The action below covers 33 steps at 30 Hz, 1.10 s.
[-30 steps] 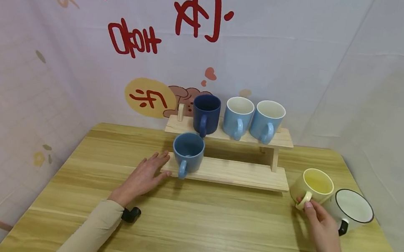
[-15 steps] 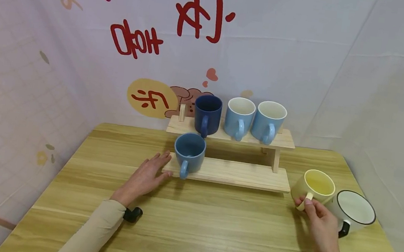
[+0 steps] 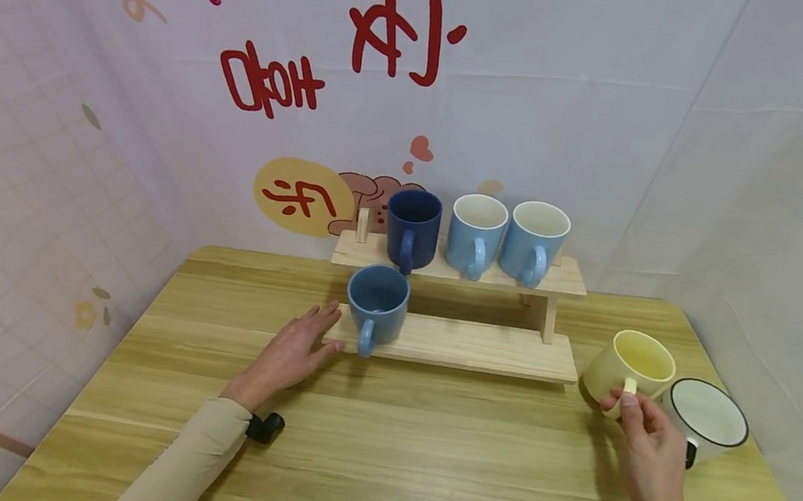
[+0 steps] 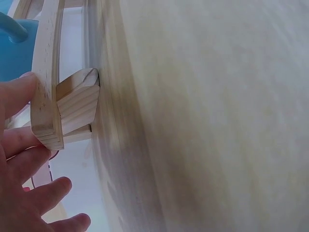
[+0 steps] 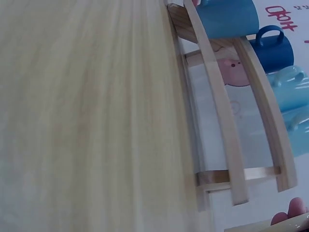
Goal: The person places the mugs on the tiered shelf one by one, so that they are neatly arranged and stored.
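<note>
My right hand [image 3: 655,449] pinches the handle of a yellow mug [image 3: 608,374] at the right of the table, between thumb and fingers. Fingertips [image 5: 295,208] of that hand show in the right wrist view's lower corner. My left hand [image 3: 286,358] touches the left end of a two-tier wooden shelf [image 3: 480,346], its fingers spread and fairly straight. In the left wrist view the thumb [image 4: 19,92] lies against the lower plank near its end. A grey-blue mug [image 3: 386,315] stands on that lower plank, handle toward me.
On the upper plank stand a dark blue mug [image 3: 411,231] and two light blue mugs [image 3: 470,242] with white insides. A white mug [image 3: 712,443] with a black rim and dark handle stands close to the right hand. A printed cloth [image 3: 573,138] hangs behind the table.
My right hand has moved the yellow mug slightly away from me and to the right, and its handle looks more upright. The left hand stays at the shelf's end.
</note>
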Motion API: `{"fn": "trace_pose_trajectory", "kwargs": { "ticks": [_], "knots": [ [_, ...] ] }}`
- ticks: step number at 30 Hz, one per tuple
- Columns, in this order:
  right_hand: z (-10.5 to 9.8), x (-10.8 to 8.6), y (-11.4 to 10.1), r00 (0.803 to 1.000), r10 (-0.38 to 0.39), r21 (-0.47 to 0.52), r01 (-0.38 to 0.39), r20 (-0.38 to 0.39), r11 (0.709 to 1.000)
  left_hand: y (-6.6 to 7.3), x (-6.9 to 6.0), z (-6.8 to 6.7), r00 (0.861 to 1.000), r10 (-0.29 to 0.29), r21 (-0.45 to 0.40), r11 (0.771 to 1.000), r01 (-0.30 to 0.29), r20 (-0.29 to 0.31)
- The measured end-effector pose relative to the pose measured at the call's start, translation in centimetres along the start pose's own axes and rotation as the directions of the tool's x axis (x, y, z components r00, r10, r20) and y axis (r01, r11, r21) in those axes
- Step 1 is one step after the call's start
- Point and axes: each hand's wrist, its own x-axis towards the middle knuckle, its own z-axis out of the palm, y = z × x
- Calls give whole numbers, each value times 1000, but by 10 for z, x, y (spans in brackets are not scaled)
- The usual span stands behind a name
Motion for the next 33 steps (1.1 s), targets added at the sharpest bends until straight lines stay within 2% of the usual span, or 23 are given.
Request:
{"fn": "trace_pose_trajectory", "kwargs": {
  "ticks": [5, 10, 15, 22, 33],
  "knots": [
    [2, -1, -8, 999, -38, 62, 40, -31, 997, 0, -1, 0, 1000, -1, 5, 1000, 1, -1],
    [5, -4, -20, 997, -76, 12, 77, -32, 997, 1, -1, -1, 1000, -4, 5, 1000, 4, -1],
    [7, -9, -30, 992, -122, -40, 122, 8, 992, 1, 0, -1, 1000, -1, 0, 1000, 1, 4],
    [11, -15, -42, 986, -161, -40, 163, 47, 986, 0, 0, -1, 1000, 6, 1, 1000, -6, 9],
    [21, -22, -59, 977, -180, -35, 186, 117, 982, -1, 0, -2, 1000, 13, 2, 1000, -13, 4]
  ]
}}
